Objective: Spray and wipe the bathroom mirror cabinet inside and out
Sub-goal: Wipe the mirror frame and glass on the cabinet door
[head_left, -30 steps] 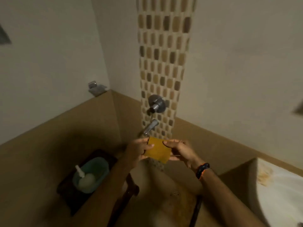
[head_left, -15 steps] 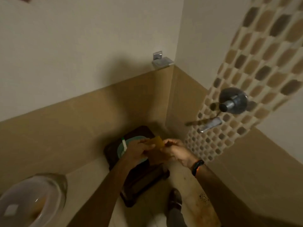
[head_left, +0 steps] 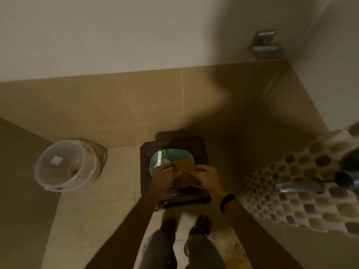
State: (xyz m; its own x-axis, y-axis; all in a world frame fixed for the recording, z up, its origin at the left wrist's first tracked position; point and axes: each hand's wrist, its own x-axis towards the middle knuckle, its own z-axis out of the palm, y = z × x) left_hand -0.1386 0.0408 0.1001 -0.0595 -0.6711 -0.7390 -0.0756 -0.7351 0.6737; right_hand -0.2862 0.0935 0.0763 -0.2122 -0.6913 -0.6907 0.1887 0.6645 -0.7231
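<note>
I hold a square yellow-brown cloth (head_left: pixel 184 168) flat between both hands, above a dark brown stool (head_left: pixel 198 146). My left hand (head_left: pixel 165 176) pinches its left edge and my right hand (head_left: pixel 206 176) grips its right edge; a black band circles the right wrist. Under the cloth, on the stool, sits a teal basin (head_left: pixel 171 154) with a white spray bottle (head_left: pixel 159 158) with a green tip in it. No mirror cabinet is in view.
A clear plastic bucket (head_left: pixel 66 166) stands on the tiled floor at the left by the wall. A metal tap (head_left: pixel 303 186) sticks out of the mosaic tile strip at the right. A floor drain (head_left: pixel 240 251) lies by my feet. A metal wall holder (head_left: pixel 265 45) sits in the corner.
My view has swung left and downward, so the stool, bucket and my feet now show. Both hands have kept hold of the cloth and now sit over the basin.
</note>
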